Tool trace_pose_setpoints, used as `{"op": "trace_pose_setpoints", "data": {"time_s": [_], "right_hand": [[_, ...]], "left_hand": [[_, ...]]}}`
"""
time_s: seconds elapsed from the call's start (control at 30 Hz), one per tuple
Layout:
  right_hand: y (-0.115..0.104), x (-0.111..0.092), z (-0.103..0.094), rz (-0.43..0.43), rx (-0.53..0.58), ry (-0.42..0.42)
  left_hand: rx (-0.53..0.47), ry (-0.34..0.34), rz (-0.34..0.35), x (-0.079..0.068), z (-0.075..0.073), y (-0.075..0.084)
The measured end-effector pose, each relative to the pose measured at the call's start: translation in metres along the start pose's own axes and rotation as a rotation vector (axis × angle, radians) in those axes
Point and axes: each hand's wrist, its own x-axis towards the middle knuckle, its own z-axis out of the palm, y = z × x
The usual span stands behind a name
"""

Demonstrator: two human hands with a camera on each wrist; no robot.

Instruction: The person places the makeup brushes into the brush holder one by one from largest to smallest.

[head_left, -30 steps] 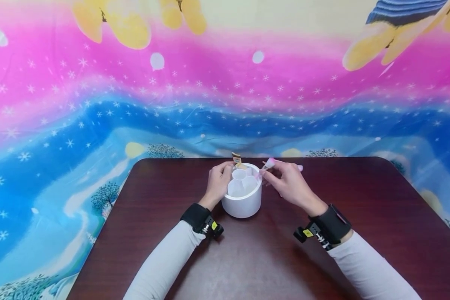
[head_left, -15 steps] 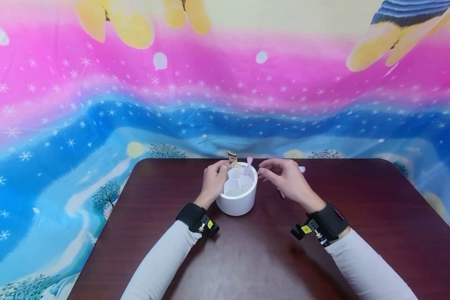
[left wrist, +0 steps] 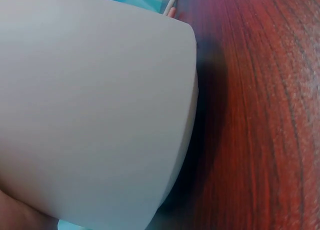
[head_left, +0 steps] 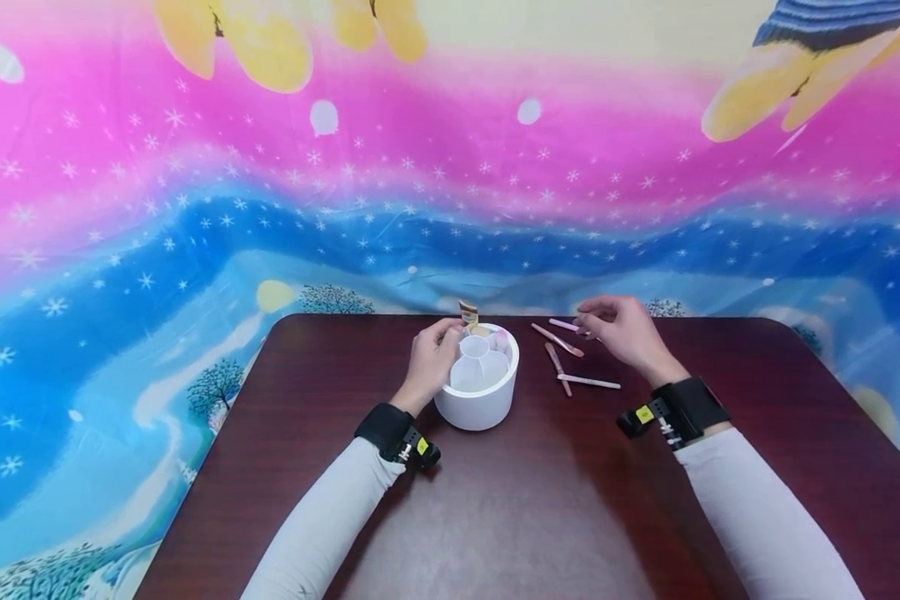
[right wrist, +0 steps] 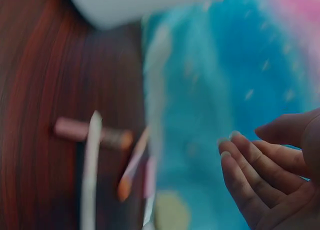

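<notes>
A white round organizer point(head_left: 474, 408) with inner compartments stands on the table in the head view. My left hand point(head_left: 427, 360) grips its left rim; its wall point(left wrist: 100, 110) fills much of the left wrist view and hides most of that hand. A small gold-and-brown tube point(head_left: 468, 313) sticks up at the back of the organizer, and a pink-tipped thing point(head_left: 501, 337) stands in its right side. My right hand point(head_left: 630, 333) hovers over the table at the right, near several makeup brushes point(head_left: 557, 340). In the right wrist view its fingers point(right wrist: 250, 172) are loosely bent and hold nothing.
The brushes lie loosely, some crossing, right of the organizer; one is a pale slim stick point(head_left: 588, 382). The dark wooden table point(head_left: 307, 467) ends just behind them, where a patterned cloth point(head_left: 420, 192) hangs.
My right hand released a pink-tipped item into the organizer's right side, then moved right, uncovering the brushes. My left hand stays on the rim; the organizer shifted slightly left in view.
</notes>
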Motion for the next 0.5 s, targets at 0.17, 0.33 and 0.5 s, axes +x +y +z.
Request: {"op": "trace_pose_setpoints", "data": {"time_s": [0.17, 0.33, 0.5], "right_hand": [[0.042, 0.008, 0.006, 0.087, -0.086, -0.057], [0.072, 0.011, 0.015, 0.135, -0.208, -0.115], [0.079, 0.020, 0.022, 0.153, -0.335, -0.135]], "left_hand": [[-0.011, 0.001, -0.010, -0.002, 0.001, -0.001], [-0.011, 0.002, -0.012, -0.002, 0.001, 0.002], [0.009, 0.012, -0.004, -0.002, -0.001, 0.003]]}}
